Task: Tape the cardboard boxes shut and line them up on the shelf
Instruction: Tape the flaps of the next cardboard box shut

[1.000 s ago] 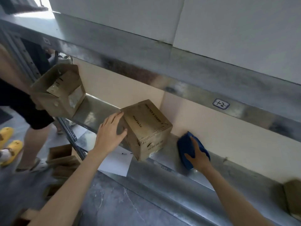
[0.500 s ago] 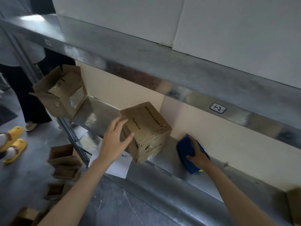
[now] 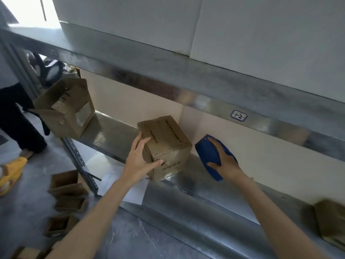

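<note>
A closed brown cardboard box point(image 3: 168, 139) with printed lettering stands on the lower metal shelf point(image 3: 196, 195), close to the back wall. My left hand point(image 3: 138, 161) grips its near left corner, fingers on the left side and thumb on the front face. To the box's right a blue object point(image 3: 206, 152) lies on the shelf. My right hand point(image 3: 227, 161) rests flat on top of it with fingers spread. What the blue object is cannot be told.
An open cardboard box point(image 3: 63, 113) sits at the shelf's left end. Another box point(image 3: 330, 223) is at the far right. Several small open boxes point(image 3: 65, 189) and a white paper point(image 3: 128, 191) lie on the floor. A person point(image 3: 18, 118) stands left. The upper shelf beam point(image 3: 168, 75) overhangs.
My left hand has shifted from the box's side onto its near corner, thumb now on the front face. My right hand stays on the blue object. The person at left has moved.
</note>
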